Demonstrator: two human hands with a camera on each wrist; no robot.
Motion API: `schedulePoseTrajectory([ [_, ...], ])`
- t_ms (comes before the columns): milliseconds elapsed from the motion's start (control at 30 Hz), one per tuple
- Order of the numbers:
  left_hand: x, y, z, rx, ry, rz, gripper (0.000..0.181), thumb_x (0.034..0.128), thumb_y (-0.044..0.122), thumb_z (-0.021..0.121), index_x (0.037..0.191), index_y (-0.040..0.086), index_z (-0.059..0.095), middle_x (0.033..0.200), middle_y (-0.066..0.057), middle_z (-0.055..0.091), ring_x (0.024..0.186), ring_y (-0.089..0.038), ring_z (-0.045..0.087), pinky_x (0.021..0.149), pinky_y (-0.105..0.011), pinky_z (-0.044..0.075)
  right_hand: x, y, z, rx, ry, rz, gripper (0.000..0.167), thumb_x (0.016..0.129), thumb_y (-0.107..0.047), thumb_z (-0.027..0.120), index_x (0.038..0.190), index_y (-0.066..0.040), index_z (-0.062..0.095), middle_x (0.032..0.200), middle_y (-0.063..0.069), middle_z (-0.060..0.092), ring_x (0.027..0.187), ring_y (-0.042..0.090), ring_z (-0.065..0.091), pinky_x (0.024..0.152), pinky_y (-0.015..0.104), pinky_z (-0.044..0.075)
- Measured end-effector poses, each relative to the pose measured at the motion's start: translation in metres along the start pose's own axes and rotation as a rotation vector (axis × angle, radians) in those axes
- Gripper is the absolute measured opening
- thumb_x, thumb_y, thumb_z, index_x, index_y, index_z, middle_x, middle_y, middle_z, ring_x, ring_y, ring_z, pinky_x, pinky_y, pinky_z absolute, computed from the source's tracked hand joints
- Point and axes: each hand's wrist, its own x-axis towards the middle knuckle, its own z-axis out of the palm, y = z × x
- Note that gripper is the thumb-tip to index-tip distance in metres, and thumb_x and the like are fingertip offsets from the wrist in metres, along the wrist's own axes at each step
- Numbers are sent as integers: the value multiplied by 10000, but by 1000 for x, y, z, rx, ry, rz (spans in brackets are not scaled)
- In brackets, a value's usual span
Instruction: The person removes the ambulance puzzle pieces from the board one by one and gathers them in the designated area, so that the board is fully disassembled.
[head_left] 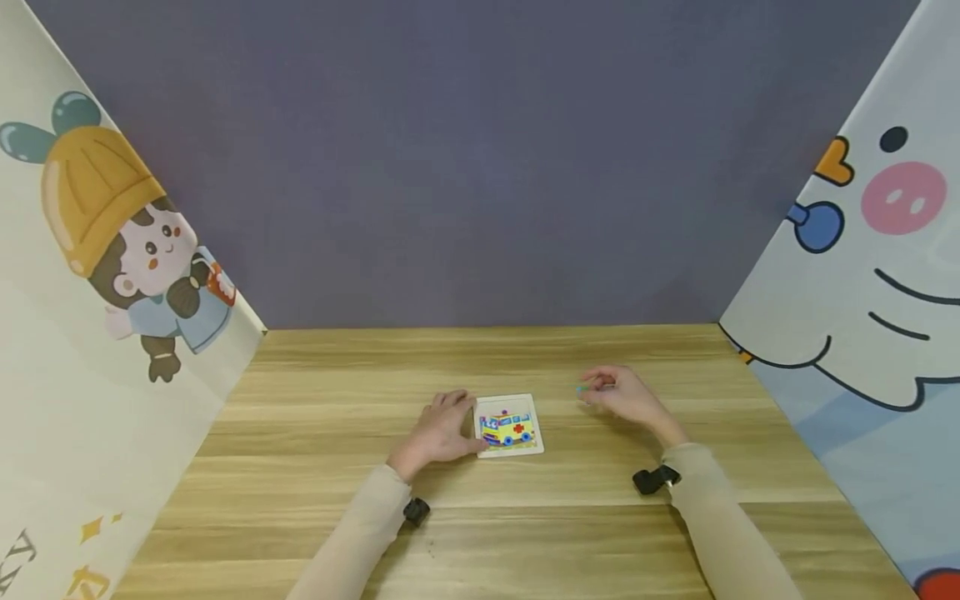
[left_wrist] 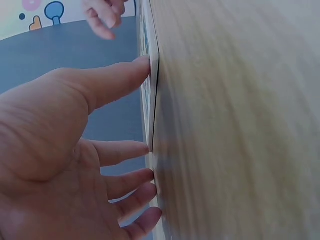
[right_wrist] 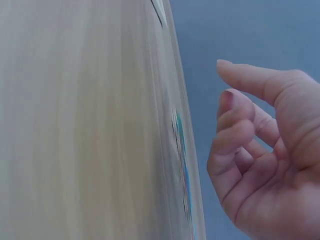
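Note:
A square puzzle board point(head_left: 508, 425) with a white border and a yellow ambulance picture lies flat. My left hand point(head_left: 442, 429) rests along its left side; in the left wrist view, the thumb point(left_wrist: 115, 80) touches the board's edge point(left_wrist: 154, 85) and the index fingertip meets its corner, fingers fairly straight. To the right of the board, my right hand point(head_left: 618, 396) hovers over a small teal-edged piece point(head_left: 581, 390). Seen from the right wrist, thin colourful pieces point(right_wrist: 183, 150) lie beside the loosely bent fingers of the right hand point(right_wrist: 265, 135), with a gap between thumb and index finger.
The wooden table point(head_left: 495, 533) meets a dark grey-blue panel point(head_left: 480, 167) at its back edge. Pale side panels with cartoon figures stand at left point(head_left: 45, 350) and right point(head_left: 900, 300). Each wrist carries a black device.

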Motion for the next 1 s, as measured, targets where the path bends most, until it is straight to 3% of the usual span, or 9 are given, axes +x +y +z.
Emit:
schedulePoseTrajectory([
  [100,0,0,0,3,7,-15,850,907,424,834,1570,22,487,1694,-222,362,1557,-465,314,1263,-688,263,6,-10,18,42,-40,3,453,987,-240,772,1346,11,657,980,97,673,578,124,503,489,268,435],
  [433,-1,-1,-1,18,9,-26,846,910,447,828,1572,43,489,1692,-211,369,1553,-458,325,1272,-675,259,22,-41,68,106,-146,-52,358,972,-192,783,1275,-16,709,935,56,667,588,114,512,525,251,455],
  [567,0,-2,-3,36,14,-12,840,903,444,832,1555,29,503,1671,-221,392,1533,-463,350,1254,-685,284,28,-52,87,81,-193,-97,339,978,-225,780,1248,-30,723,922,57,693,610,130,540,540,268,463],
  [800,1,-4,-2,40,16,7,840,903,464,824,1550,33,507,1660,-220,406,1521,-459,366,1239,-673,315,37,-66,115,-17,-242,-138,292,962,-258,799,1187,-77,754,899,5,724,775,128,640,695,287,526],
  [1000,4,-3,-1,33,34,22,816,912,484,802,1535,34,525,1641,-218,431,1507,-447,391,1233,-660,332,40,-69,124,-32,-301,-111,331,925,-238,821,1213,-90,749,810,2,695,666,120,586,621,275,486],
])
